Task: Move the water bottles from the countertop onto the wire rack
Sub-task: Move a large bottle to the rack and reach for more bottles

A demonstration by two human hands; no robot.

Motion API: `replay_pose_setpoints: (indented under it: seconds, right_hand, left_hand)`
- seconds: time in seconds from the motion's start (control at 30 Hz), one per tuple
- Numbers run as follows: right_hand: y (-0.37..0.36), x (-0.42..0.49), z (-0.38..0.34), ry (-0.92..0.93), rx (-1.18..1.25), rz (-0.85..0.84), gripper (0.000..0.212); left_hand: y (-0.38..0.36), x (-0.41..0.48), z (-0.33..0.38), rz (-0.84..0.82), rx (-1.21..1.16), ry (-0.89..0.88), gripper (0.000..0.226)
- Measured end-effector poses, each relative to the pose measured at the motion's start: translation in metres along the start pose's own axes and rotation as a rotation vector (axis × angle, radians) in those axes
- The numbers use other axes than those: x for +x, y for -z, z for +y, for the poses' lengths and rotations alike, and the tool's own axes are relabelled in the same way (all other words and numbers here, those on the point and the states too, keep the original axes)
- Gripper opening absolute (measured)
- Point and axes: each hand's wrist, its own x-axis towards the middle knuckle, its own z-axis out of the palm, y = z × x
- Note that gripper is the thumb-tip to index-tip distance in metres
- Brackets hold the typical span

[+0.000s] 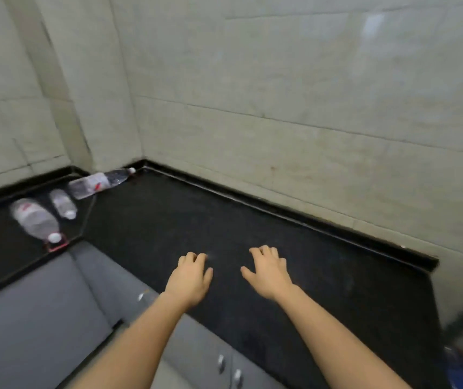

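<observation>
Three clear plastic water bottles lie on their sides at the far left of the black countertop. The largest bottle points its white cap toward me. A small bottle lies just behind it. A long bottle with a red-marked label lies in the corner against the wall. Thin wire lines and a red clip show around the two left bottles, and I cannot tell whether that is the rack. My left hand and my right hand hover over the counter's middle, fingers relaxed, holding nothing, well right of the bottles.
Pale tiled walls close the counter at the back and left, with a raised black lip along the back edge. Grey cabinet doors with metal knobs run below the front edge. Something blue shows at the bottom right.
</observation>
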Motion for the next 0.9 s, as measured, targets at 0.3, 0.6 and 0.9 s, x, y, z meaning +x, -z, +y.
replay_pose_setpoints:
  seconds: [0.3,0.6,0.9]
  right_hand:
    - [-0.056,0.097,-0.178,0.231,-0.043,-0.135,0.058]
    - [-0.121,0.241,-0.299,0.35,-0.035,-0.249,0.059]
    - [-0.169,0.377,-0.409,0.418,-0.048,-0.372,0.057]
  left_hand:
    - [0.06,0.008,-0.178,0.087,-0.043,0.276,0.045]
    - [0.078,0.103,-0.321,0.117,-0.056,0.395,0.042]
    - [0.109,0.191,-0.438,0.206,-0.099,0.493,0.039]
